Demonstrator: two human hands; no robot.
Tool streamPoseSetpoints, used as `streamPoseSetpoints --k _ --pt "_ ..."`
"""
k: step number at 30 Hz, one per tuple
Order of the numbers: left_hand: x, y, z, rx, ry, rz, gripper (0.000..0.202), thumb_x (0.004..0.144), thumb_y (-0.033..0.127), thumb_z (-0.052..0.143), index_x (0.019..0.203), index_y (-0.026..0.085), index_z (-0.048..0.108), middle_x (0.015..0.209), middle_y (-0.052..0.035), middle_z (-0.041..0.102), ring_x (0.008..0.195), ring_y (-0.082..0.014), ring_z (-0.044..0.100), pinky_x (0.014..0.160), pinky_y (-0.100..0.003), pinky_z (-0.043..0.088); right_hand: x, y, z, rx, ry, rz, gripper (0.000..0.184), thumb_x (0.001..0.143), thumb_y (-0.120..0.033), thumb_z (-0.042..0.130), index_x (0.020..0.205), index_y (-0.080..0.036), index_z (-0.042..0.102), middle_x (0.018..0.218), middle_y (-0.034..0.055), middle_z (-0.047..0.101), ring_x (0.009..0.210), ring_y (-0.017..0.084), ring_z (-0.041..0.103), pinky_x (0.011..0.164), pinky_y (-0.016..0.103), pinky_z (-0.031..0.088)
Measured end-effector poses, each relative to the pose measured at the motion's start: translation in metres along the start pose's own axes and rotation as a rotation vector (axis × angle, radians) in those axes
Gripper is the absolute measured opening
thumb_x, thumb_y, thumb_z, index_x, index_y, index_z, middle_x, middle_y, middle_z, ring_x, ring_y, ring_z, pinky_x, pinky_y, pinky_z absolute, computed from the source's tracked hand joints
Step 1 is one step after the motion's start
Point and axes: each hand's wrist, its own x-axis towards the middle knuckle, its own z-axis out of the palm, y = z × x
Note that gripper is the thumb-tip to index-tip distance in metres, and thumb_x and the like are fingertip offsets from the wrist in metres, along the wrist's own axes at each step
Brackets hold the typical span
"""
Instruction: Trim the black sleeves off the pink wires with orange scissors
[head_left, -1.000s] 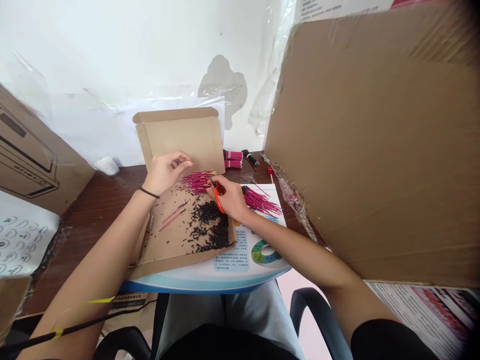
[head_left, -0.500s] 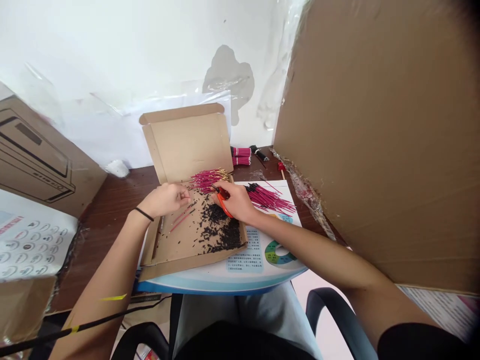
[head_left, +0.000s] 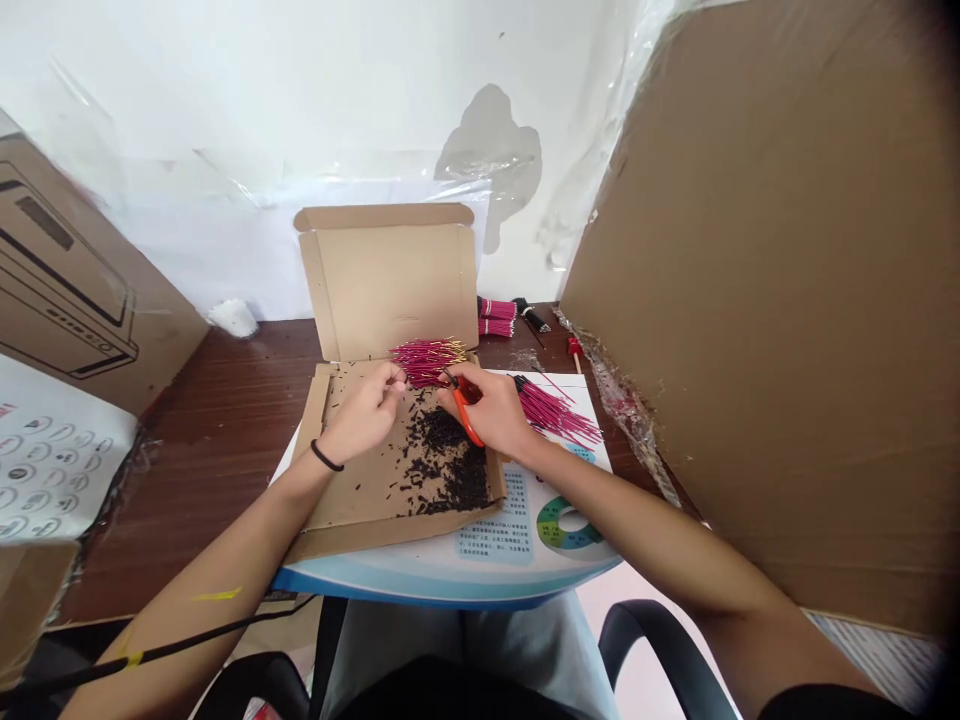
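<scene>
My left hand (head_left: 369,408) is closed in a pinch at the near left edge of a pile of magenta wires with gold-coloured tips (head_left: 429,360). What its fingertips hold, if anything, is too small to make out. In my right hand (head_left: 495,408) are orange-handled cutters (head_left: 469,418), their dark jaws pointing left toward the pile. Both hands are over an open cardboard box (head_left: 349,500). Below the cutters, many short black tube-like bits (head_left: 457,475) are heaped and scattered on the box floor.
Magenta wires with black ends (head_left: 559,412) lie on a printed sheet (head_left: 495,545) right of the box. Tied wire bundles (head_left: 496,318) and a black bundle (head_left: 531,315) lie behind. A large cardboard panel (head_left: 772,300) stands at right, a printed carton (head_left: 82,270) at left.
My left hand has moved right and closer to the wire pile. The loose pinkish wires seen below it before no longer show. My right hand keeps the cutters; the view has shifted slightly.
</scene>
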Motion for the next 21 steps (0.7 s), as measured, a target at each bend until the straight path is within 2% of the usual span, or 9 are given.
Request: streamPoseSetpoints --k 3,6,9,13,21 --pt "-0.004 0.010 0.011 -0.616 -0.107 -0.063 0.027 0.089 0.044 0.055 0.080 0.021 0.042 0.072 0.0013 0.054 0.064 -0.0129 0.050 0.062 -0.027 0.044 -0.001 -0.008 -0.008 -0.018 -0.016 0.014 0.021 0.079 -0.036 0.063 0.090 -0.021 0.070 0.068 -0.0018 0.063 0.062 0.012 0.051 0.062 0.026 0.040" --pt "-0.008 0.015 0.018 -0.863 -0.195 -0.145 0.036 0.083 0.049 0.066 0.083 0.021 0.043 0.066 0.0046 0.051 0.060 -0.0100 0.050 0.058 -0.023 0.043 -0.001 -0.013 -0.017 -0.175 -0.057 -0.037 0.020 0.080 -0.039 0.063 0.086 -0.021 0.069 0.066 -0.0010 0.062 0.060 0.013 0.049 0.061 0.026 0.036" --pt "-0.009 0.015 0.019 -0.891 -0.227 -0.183 0.039 0.080 0.051 0.070 0.086 0.020 0.046 0.065 0.0043 0.053 0.060 -0.0092 0.051 0.056 -0.022 0.044 0.001 -0.014 -0.022 -0.334 -0.114 -0.039 0.022 0.081 -0.043 0.065 0.081 -0.021 0.068 0.063 -0.0009 0.059 0.057 0.012 0.043 0.058 0.027 0.030" --pt "-0.009 0.015 0.017 -0.867 -0.224 -0.179 0.033 0.083 0.046 0.068 0.088 0.020 0.048 0.064 0.0038 0.054 0.058 -0.0090 0.051 0.052 -0.021 0.042 0.002 -0.013 -0.023 -0.390 -0.197 -0.046 0.030 0.082 -0.048 0.065 0.068 -0.021 0.060 0.058 -0.0025 0.050 0.055 0.011 0.036 0.056 0.026 0.024" --pt "-0.008 0.014 0.016 -0.852 -0.260 -0.209 0.023 0.086 0.040 0.065 0.088 0.020 0.052 0.062 0.0035 0.053 0.044 -0.0052 0.038 0.039 -0.018 0.023 0.001 -0.010 -0.019 -0.391 -0.219 -0.080 0.039 0.082 -0.052 0.067 0.062 -0.021 0.053 0.056 -0.0039 0.044 0.055 0.010 0.031 0.056 0.026 0.022"
